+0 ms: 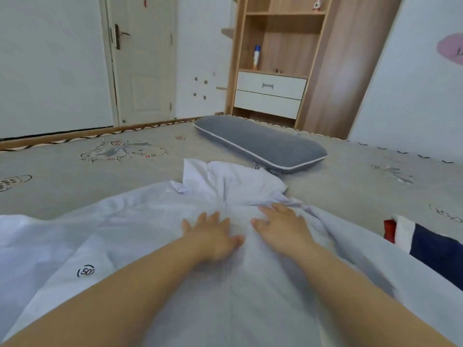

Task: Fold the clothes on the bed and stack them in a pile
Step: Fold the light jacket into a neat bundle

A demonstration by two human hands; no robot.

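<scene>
- Both hands are lying flat, fingers spread, on the chest of a white jacket (pixel 140 221); left hand (pixel 213 237) and right hand (pixel 281 227) are sitting either side of the zip line, pressing cloth and pinching nothing.
- White jacket is lying face up across the near part of the bed (pixel 75 186), collar end pointing away from the person, small zip pull (pixel 224 204) showing just ahead of the fingertips.
- Collar and hood area is bunching up in creases beyond the hands; a round "50" logo (pixel 86 271) is showing on the near left panel.
- Judgement on progress: smoothing stage only. No fold is visible in this garment yet, and no finished pile is appearing anywhere in view, so nearly all of the task seems to be outstanding.
- Second garment, navy with red and white trim (pixel 426 241), is waiting unfolded at the right edge, just beside the jacket.
- Grey pillow (pixel 260 142) is resting further up the bed, well apart from the clothes.
- Containers: wooden shelf unit (pixel 278 58) beyond the bed is holding a bottle (pixel 256 57) on its open shelf and a small figure (pixel 317 5) on the shelf above; two white drawers (pixel 270 93) below are sitting closed, contents not visible.
</scene>
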